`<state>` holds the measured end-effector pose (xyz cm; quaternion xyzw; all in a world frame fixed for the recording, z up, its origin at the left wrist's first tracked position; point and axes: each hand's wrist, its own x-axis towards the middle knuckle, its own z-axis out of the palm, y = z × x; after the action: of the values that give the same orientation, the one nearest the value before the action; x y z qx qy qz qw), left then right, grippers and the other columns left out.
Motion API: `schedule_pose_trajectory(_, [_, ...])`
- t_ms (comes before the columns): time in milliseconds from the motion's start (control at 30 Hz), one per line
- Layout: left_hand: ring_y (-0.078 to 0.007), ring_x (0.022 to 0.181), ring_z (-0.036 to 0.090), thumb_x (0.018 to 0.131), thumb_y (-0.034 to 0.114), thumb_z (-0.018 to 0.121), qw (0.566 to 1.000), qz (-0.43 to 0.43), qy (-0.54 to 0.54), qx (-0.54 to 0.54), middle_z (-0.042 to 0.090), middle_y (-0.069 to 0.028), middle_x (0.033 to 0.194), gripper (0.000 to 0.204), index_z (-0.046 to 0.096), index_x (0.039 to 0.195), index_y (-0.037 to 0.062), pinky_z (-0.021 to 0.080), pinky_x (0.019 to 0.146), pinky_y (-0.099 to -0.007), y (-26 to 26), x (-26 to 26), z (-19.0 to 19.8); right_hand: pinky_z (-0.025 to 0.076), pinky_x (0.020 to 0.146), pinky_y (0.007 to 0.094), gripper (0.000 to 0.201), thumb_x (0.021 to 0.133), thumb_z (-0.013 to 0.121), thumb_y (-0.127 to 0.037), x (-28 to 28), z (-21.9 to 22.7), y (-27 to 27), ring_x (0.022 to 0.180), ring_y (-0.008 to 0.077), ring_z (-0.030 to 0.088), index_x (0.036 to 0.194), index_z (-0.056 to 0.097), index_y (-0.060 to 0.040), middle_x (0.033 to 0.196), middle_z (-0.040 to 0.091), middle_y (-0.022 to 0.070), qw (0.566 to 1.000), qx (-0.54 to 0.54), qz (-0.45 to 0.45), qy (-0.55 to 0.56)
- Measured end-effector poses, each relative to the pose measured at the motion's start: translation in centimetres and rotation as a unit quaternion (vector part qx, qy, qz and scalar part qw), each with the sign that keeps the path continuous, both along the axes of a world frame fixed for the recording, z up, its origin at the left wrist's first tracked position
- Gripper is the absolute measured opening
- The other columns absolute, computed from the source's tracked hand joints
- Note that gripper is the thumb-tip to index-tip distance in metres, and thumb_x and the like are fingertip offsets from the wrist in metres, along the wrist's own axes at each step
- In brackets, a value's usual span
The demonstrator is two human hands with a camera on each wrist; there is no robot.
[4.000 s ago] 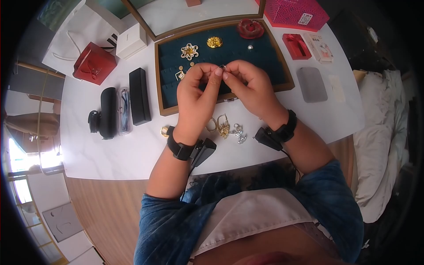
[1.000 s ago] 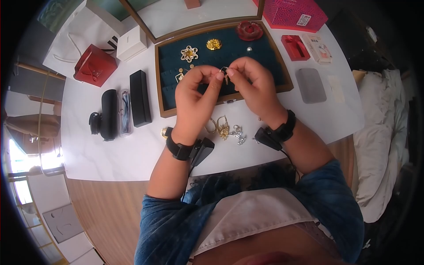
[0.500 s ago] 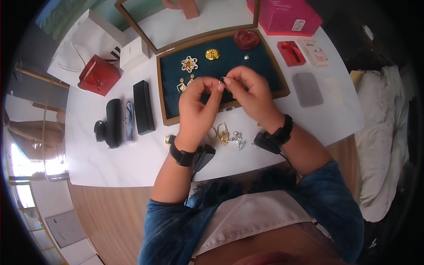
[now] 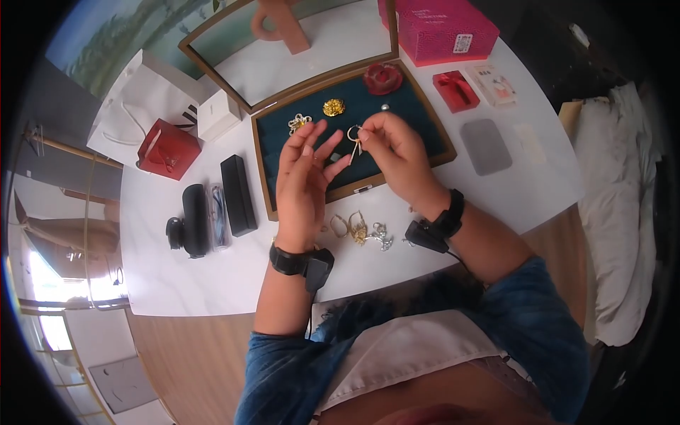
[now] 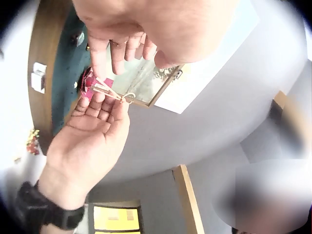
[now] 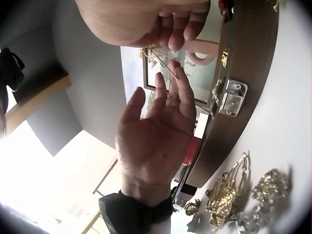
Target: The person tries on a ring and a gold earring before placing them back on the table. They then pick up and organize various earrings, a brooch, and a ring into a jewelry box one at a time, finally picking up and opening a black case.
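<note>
Our right hand (image 4: 402, 159) pinches a thin gold hoop (image 4: 348, 134) with dangly sticks (image 4: 355, 151) over the wooden box (image 4: 347, 193). Our left hand (image 4: 302, 188) has its fingers spread near the hoop. The green-lined box holds a red flower (image 4: 382, 79), a gold lump (image 4: 333, 107) and a white bead (image 4: 385, 108).

On the table (image 4: 184, 283), a red bag (image 4: 168, 150) is standing before a white bag (image 4: 138, 92). A black box (image 4: 238, 195) is lying beside a clear case (image 4: 218, 216). On the other side, a pink box (image 4: 443, 32) (it is bearing a square code) is standing behind a red box (image 4: 453, 92).
</note>
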<state>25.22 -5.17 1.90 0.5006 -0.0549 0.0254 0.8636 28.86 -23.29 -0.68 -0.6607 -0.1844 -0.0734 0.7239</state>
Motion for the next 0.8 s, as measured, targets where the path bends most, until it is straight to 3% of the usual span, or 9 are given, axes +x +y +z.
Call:
schedule_pose_trajectory(67, [-0.0374, 0.144, 0.055, 0.106, 0.007, 0.046, 0.999, -0.017, -0.015, -0.027, 0.044, -0.0207, 0.165, 0.048, 0.045, 0.154, 0.0061, 0.057, 0.108, -0.0444, 0.4, 0.0, 0.1, 0.05, 0.083, 0.0233, 0.01, 0.11, 0.064, -0.013, 0.2, -0.2, 0.1, 0.092, 0.0057, 0.062, 0.112, 0.063, -0.0029, 0.099, 0.067, -0.0006, 1.0, 0.019, -0.004, 0.002])
schedule_pose_trajectory(167, [-0.039, 0.148, 0.052, 0.099, -0.002, 0.043, 1.0, -0.009, -0.008, -0.015, 0.043, -0.0216, 0.165, 0.054, 0.045, 0.153, 0.0044, 0.059, 0.109, -0.044, 0.4, -0.2, 0.4, 0.051, 0.085, 0.0248, 0.011, 0.109, 0.064, -0.013, 0.5, -0.6, 0.3, 0.093, 0.007, 0.064, 0.111, 0.063, -0.0018, 0.099, 0.068, 0.0009, 0.999, 0.042, -0.004, 0.009])
schedule_pose_trajectory(367, [-0.0383, 0.148, 0.051, 0.098, -0.007, 0.044, 0.997, -0.027, 0.012, -0.072, 0.043, -0.0234, 0.164, 0.053, 0.047, 0.15, 0.0014, 0.068, 0.091, -0.0302, 1.0, 0.1, 0.5, 0.053, 0.078, 0.0255, 0.014, 0.106, 0.069, -0.014, 0.6, -0.9, 0.4, 0.086, 0.0072, 0.065, 0.11, 0.065, -0.0006, 0.095, 0.071, 0.0017, 0.997, 0.075, 0.02, 0.024])
schedule_pose_trajectory(567, [-0.0385, 0.15, 0.049, 0.1, -0.009, 0.039, 0.983, -0.058, 0.021, -0.175, 0.042, -0.0247, 0.165, 0.05, 0.048, 0.148, -0.0004, 0.069, 0.091, -0.0281, 1.4, 0.3, 0.1, 0.054, 0.078, 0.0246, 0.013, 0.107, 0.068, -0.012, 0.2, -0.4, 0.4, 0.087, 0.0069, 0.066, 0.111, 0.064, -0.0006, 0.096, 0.069, 0.001, 0.993, 0.097, 0.054, 0.05])
schedule_pose_trajectory(800, [-0.0376, 0.152, 0.046, 0.106, -0.004, 0.043, 0.987, -0.069, -0.001, -0.148, 0.039, -0.0252, 0.167, 0.044, 0.047, 0.15, -0.0004, 0.068, 0.091, -0.0273, 1.5, 0.4, -0.3, 0.055, 0.078, 0.0252, 0.013, 0.107, 0.067, -0.012, -0.1, -0.1, 0.4, 0.087, 0.0078, 0.067, 0.112, 0.063, -0.0003, 0.098, 0.069, 0.0015, 0.99, 0.104, 0.071, 0.059])
